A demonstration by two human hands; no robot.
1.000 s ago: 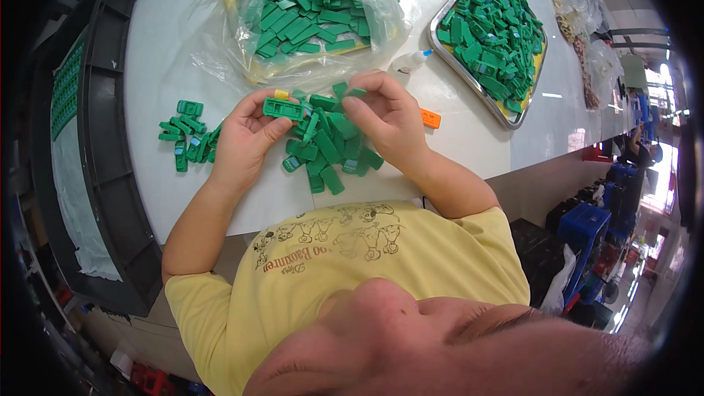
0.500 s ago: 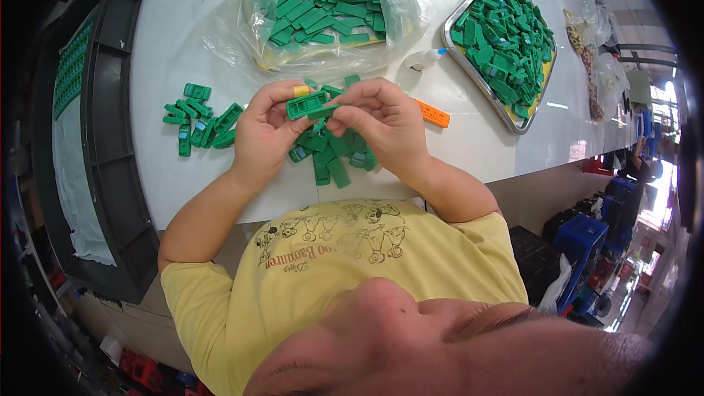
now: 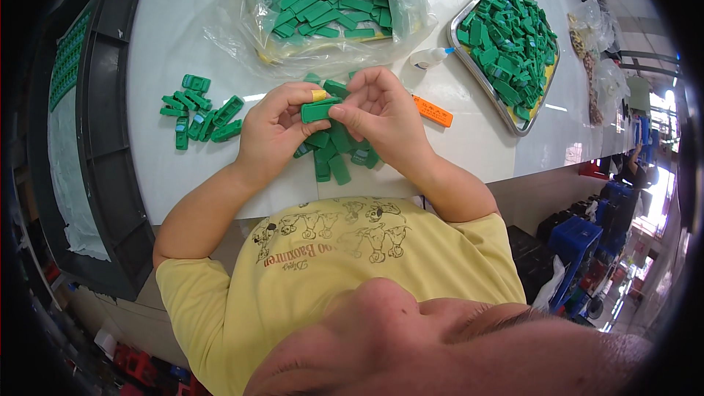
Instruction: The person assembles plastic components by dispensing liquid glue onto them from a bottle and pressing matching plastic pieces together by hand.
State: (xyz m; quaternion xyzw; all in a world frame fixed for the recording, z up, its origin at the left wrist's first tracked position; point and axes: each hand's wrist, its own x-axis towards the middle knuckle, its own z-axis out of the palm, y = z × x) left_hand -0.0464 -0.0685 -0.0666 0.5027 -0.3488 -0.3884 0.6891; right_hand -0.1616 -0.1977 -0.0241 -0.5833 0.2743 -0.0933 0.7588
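Observation:
Over the middle pile, my left hand [image 3: 270, 128] is closed around a hollow green plastic toy car body [image 3: 317, 112], a yellow band [image 3: 318, 94] around one of its fingers. From the other side, my right hand [image 3: 387, 119] pinches a flat green plate against the body's open face. My fingers partly hide where the two parts meet. Below and behind my hands lies a pile of loose green car parts [image 3: 339, 169]. To the left is a smaller cluster of green toy cars [image 3: 198, 119].
A clear plastic bag [image 3: 220, 44] over a yellow-edged tray holds many flat green plates. A metal tray [image 3: 469, 84] at the right is heaped with green parts. Between them stands a glue bottle [image 3: 427, 59], near an orange box [image 3: 433, 111]. A dark crate [image 3: 117, 147] stands at the left.
The flat plate has come from beside the car body onto its open face. The body has tilted, and its hollow inside is now mostly covered.

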